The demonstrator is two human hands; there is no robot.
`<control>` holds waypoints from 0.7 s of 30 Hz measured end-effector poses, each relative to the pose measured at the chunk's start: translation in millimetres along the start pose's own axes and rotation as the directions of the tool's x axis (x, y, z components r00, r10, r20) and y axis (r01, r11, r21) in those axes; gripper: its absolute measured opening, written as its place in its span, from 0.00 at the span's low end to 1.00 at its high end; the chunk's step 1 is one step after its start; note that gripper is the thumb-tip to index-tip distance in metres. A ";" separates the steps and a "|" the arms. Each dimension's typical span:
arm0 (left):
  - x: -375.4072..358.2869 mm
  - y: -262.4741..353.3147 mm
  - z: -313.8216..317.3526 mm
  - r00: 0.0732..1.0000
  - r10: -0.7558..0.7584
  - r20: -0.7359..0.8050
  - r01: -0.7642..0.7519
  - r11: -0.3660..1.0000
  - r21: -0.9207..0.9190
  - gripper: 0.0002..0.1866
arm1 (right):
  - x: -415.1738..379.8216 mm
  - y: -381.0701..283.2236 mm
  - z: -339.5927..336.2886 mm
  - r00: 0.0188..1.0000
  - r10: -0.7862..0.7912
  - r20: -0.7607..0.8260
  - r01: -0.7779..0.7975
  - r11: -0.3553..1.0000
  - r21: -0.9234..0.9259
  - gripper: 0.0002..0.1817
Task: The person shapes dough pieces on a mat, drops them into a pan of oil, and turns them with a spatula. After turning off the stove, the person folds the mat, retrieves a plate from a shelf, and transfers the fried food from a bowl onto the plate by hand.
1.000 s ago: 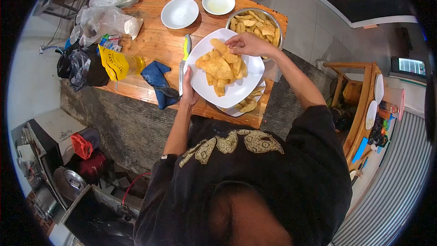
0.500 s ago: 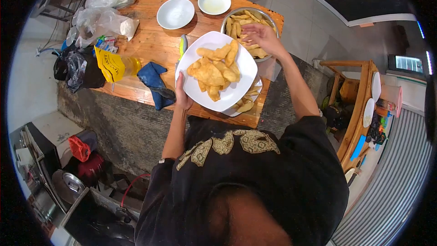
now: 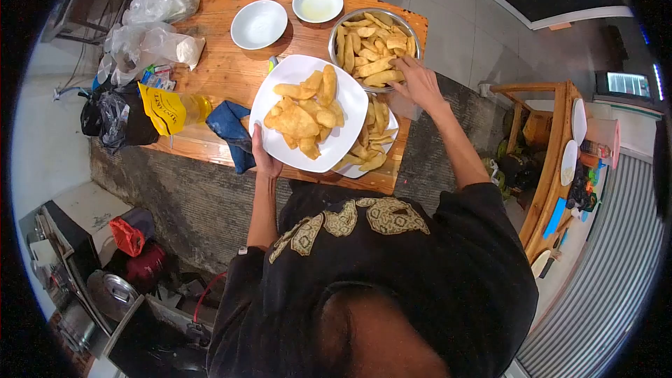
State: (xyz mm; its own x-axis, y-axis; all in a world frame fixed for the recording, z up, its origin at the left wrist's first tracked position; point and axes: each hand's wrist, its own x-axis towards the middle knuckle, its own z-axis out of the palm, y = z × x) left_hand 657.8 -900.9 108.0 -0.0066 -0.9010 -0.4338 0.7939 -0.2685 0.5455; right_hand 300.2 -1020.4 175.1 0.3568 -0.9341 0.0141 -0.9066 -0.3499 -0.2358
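Observation:
A white square plate (image 3: 348, 123) is held up by my left hand (image 3: 264, 157), whose thumb lies over its left rim. Golden battered fritters (image 3: 297, 120) are heaped on it. My right hand (image 3: 420, 84) reaches over the near right rim of a round metal bowl (image 3: 418, 45). Its fingers and thumb close around the end of a long fritter (image 3: 383, 78) in the bowl; the contact is partly hidden. More long fritters (image 3: 371, 38) fill the bowl. Partly covered by the held plate, a second white plate (image 3: 392, 128) with fritters lies on the table.
Two white bowls (image 3: 259, 24) (image 3: 318, 3) stand at the back of the wooden table (image 3: 217, 28); the right one holds a little pale liquid. A blue cloth (image 3: 229, 129), a yellow pouch (image 3: 164, 108) and plastic bags (image 3: 164, 3) lie on the left.
My right hand has come down from above the bowl onto a fritter at its near right side. The held plate has shifted left, showing more of the plate below.

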 end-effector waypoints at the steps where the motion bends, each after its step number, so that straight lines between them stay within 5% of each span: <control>1: -2.0 0.7 1.7 1.000 0.001 -0.008 -0.001 1.000 0.004 0.29 | 0.0 -0.3 -0.7 0.999 0.023 0.032 -0.024 1.000 0.011 0.27; 6: -2.5 -7.8 -3.8 0.998 0.059 0.010 -0.059 0.998 -0.021 0.30 | 0.5 -3.7 -9.8 0.986 0.028 0.162 -0.041 0.997 0.072 0.25; 9: -3.7 -9.5 -3.8 0.999 0.041 0.018 -0.039 0.997 -0.069 0.30 | -1.2 5.6 -5.7 0.991 -0.091 0.102 0.087 0.995 0.046 0.24; 17: 0.5 -19.0 -1.8 0.998 0.065 0.016 -0.064 0.995 -0.077 0.30 | -8.8 -57.3 -41.8 0.970 0.231 0.071 -0.232 0.810 0.538 0.21; 21: 0.5 -26.2 13.8 0.994 0.026 -0.102 -0.036 0.995 -0.089 0.29 | -13.6 -112.1 6.6 0.995 0.096 0.033 -0.094 0.753 0.651 0.21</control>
State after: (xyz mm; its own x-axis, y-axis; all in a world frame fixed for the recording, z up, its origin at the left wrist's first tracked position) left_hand 628.6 -899.0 103.4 0.0766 -0.8681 -0.4905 0.8449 -0.2047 0.4943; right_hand 398.5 -968.1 195.0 0.2755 -0.9604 -0.0409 -0.5702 -0.1290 -0.8113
